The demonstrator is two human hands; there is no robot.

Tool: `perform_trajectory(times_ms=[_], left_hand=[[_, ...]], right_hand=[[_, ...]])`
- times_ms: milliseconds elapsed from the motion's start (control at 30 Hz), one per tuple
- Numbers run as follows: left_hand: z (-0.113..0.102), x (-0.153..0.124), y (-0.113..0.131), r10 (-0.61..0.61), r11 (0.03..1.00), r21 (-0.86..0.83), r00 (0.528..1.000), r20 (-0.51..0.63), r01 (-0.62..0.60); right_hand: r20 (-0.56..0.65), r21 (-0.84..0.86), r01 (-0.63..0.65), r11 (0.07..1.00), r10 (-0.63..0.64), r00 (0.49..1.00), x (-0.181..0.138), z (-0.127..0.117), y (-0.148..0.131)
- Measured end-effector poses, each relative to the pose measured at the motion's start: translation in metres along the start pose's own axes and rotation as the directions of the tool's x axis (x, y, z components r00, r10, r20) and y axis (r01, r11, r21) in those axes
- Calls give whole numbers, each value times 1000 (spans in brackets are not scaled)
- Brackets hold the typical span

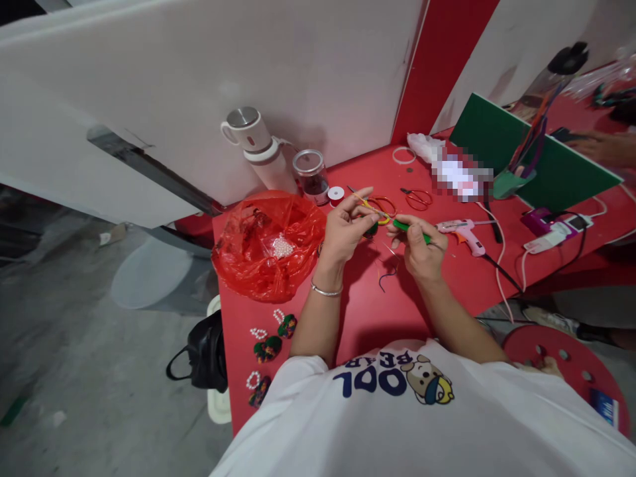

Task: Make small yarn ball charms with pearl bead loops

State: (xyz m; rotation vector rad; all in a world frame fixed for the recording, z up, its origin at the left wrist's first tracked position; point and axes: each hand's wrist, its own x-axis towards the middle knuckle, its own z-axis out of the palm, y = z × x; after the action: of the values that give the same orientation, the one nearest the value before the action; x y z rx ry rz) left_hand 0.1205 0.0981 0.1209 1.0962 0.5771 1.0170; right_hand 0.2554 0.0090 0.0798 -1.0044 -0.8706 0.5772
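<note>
My left hand (348, 228) is closed in a pinch on a small dark green piece (370, 229) with a yellow strand (373, 211) running through it. My right hand (421, 248) is closed round a green stick-like piece (412, 230) whose tip points at the left hand's piece. Both hands hover just above the red table (358, 311), fingertips almost touching. A silver bangle (326, 290) circles my left wrist. A dark bit of wire (387, 275) lies on the table under the hands.
A red plastic bag (268, 242) holding white beads sits left. Finished bead-and-pompom pieces (268, 348) lie near the front edge. A white flask (258, 149), jar (312, 173), thread spool (336, 194), scissors (417, 197), glue gun (462, 232) and green board (527, 156) stand behind. Another person's hand (603, 146) rests far right.
</note>
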Motion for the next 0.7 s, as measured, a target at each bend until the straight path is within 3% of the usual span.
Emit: perform_trajectory(times_ms=[200, 467, 700], left_hand=[[4, -2, 0, -43, 998, 51, 999, 11, 42], [20, -5, 1, -33, 998, -65, 986, -166, 23], [9, -6, 7, -164, 974, -170, 985, -54, 153]], right_hand=[[12, 37, -61, 997, 61, 998, 8, 3, 4], [-102, -122, 175, 977, -187, 977, -15, 23, 13], [-11, -184, 290, 939, -297, 955, -14, 9, 21]])
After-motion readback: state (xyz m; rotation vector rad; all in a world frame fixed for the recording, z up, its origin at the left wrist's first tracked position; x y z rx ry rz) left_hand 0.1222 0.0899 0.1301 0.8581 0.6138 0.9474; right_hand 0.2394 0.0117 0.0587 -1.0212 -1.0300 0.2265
